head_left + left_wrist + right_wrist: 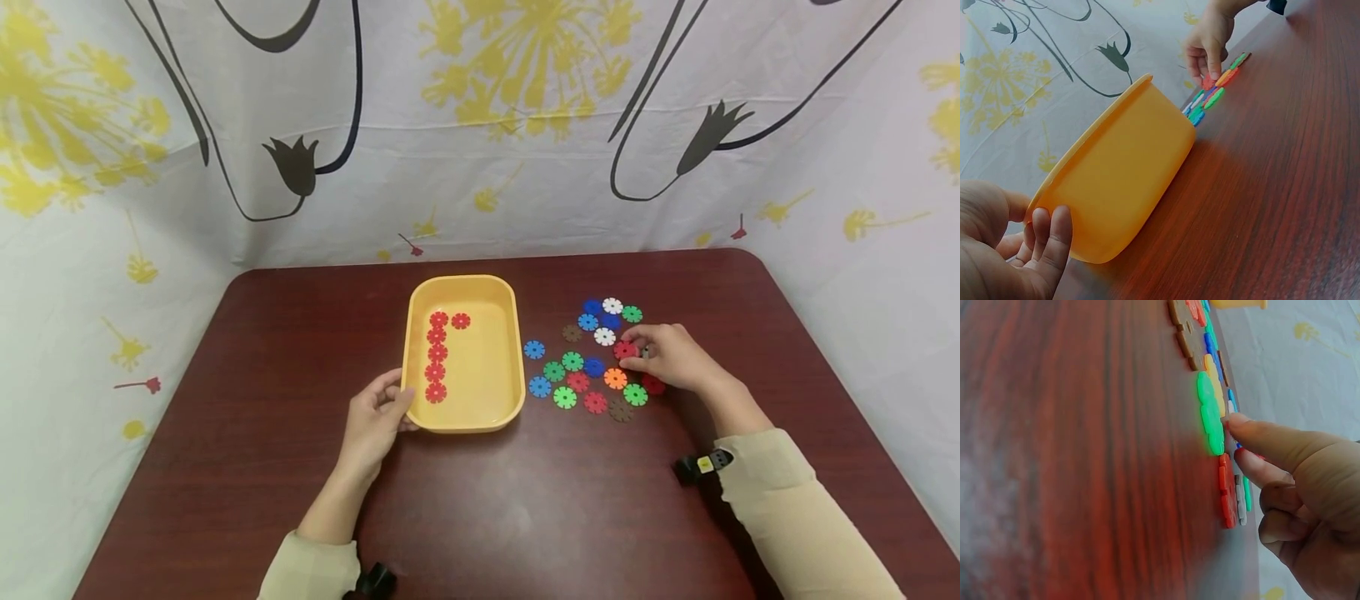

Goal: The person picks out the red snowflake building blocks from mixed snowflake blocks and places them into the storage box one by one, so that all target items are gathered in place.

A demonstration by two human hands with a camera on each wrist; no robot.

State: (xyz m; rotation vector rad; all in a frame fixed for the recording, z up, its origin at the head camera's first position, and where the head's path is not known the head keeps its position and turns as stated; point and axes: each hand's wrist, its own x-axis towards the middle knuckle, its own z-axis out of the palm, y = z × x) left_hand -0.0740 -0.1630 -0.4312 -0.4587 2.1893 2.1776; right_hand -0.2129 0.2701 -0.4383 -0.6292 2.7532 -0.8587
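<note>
My left hand (377, 417) grips the near-left corner of a yellow plastic tray (517, 367), thumb over the rim and fingers against the outer wall (1122, 181). Inside the tray several red notched discs lie in a column, with one more red disc (461, 321) beside the top of it. My right hand (672, 357) is over the loose discs to the right, thumb and fingertips pinching a red notched disc (625, 350). In the right wrist view that disc is mostly hidden behind the fingers. Close by lie an orange disc (615, 378) and a green disc (1211, 415).
Loose blue, white, green, red, brown and orange discs, such as a white one (604, 337) and a light blue one (539, 387), spread flat right of the tray. They lie on a dark red-brown wooden table (480, 508). A patterned white cloth (480, 192) hangs behind it.
</note>
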